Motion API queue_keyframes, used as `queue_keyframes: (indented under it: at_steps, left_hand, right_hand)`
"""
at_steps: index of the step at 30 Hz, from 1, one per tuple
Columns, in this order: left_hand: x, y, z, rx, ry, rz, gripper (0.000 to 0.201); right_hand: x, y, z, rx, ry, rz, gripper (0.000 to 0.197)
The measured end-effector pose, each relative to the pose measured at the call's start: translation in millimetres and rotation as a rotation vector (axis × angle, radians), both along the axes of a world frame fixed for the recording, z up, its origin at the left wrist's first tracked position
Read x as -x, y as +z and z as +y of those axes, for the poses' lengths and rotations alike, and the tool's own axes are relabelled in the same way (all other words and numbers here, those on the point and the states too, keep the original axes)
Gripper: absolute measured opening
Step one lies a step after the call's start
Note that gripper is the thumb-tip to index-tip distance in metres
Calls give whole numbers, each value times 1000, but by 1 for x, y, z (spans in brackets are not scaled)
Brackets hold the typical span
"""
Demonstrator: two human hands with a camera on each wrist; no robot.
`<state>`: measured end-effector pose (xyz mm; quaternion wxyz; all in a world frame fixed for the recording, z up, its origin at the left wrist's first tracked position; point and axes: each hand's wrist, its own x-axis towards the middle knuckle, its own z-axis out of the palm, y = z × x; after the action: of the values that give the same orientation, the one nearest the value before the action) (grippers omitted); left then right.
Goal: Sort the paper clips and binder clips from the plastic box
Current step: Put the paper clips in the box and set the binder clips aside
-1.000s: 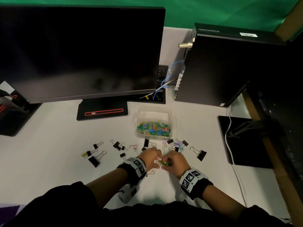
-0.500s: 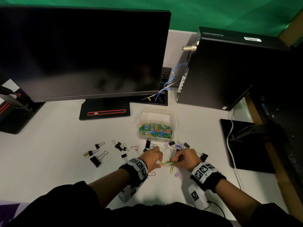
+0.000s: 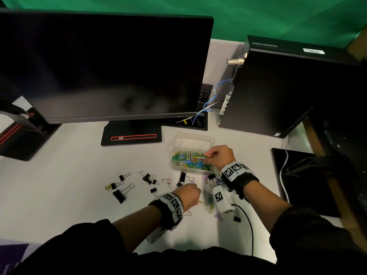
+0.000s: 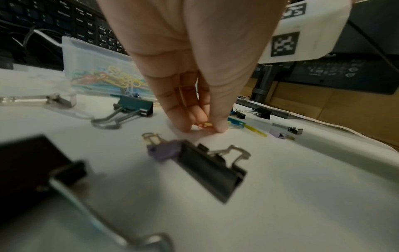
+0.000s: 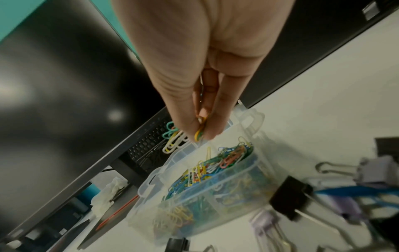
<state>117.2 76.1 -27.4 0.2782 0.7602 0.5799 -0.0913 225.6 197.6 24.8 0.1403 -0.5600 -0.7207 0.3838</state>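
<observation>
A clear plastic box (image 3: 193, 138) (image 5: 248, 172) holds a heap of coloured paper clips (image 3: 188, 160). My right hand (image 3: 206, 157) hovers over the box's right side and pinches a bunch of paper clips (image 5: 181, 136) in its fingertips. My left hand (image 3: 195, 192) is down on the white desk in front of the box, its fingertips (image 4: 185, 126) pinching a small paper clip (image 4: 205, 125) against the surface. Black, pink and purple binder clips (image 3: 121, 192) lie scattered on the desk to the left and between my hands. A few loose paper clips (image 3: 211, 203) lie beside my left hand.
A large monitor (image 3: 103, 66) stands behind on its base (image 3: 132, 135), with a black computer case (image 3: 288, 86) to its right. A keyboard (image 4: 64, 22) lies behind the box. A black pad (image 3: 305, 181) with a white cable sits at the right.
My right hand has lifted away from the left hand and gone forward over the box with a bunch of paper clips. My left hand stays low on the desk.
</observation>
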Motion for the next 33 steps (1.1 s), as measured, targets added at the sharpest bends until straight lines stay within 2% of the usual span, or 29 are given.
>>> queue_keyframes:
  at_steps: [6, 14, 18, 22, 26, 29, 33]
  left_hand:
    - [0, 0, 0, -8, -19, 13, 28]
    - [-2, -5, 2, -79, -148, 95, 37]
    - [1, -3, 2, -49, -82, 152, 34]
    - [5, 2, 5, -38, -55, 182, 32]
    - [12, 2, 7, 9, -79, 175, 26]
    - [14, 4, 8, 6, -52, 146, 25]
    - [11, 6, 6, -128, -152, 155, 25]
  right_hand:
    - [20, -17, -9, -25, 241, -209, 27]
    - [47, -27, -28, -73, 514, -296, 32]
    - [31, -29, -23, -137, 458, -389, 36]
    - [8, -22, -20, -170, 413, -283, 31]
    - [-26, -10, -27, -165, 326, -269, 25]
    - [-46, -9, -41, -58, 383, -340, 20]
    - [-58, -19, -65, -3, 435, -440, 20]
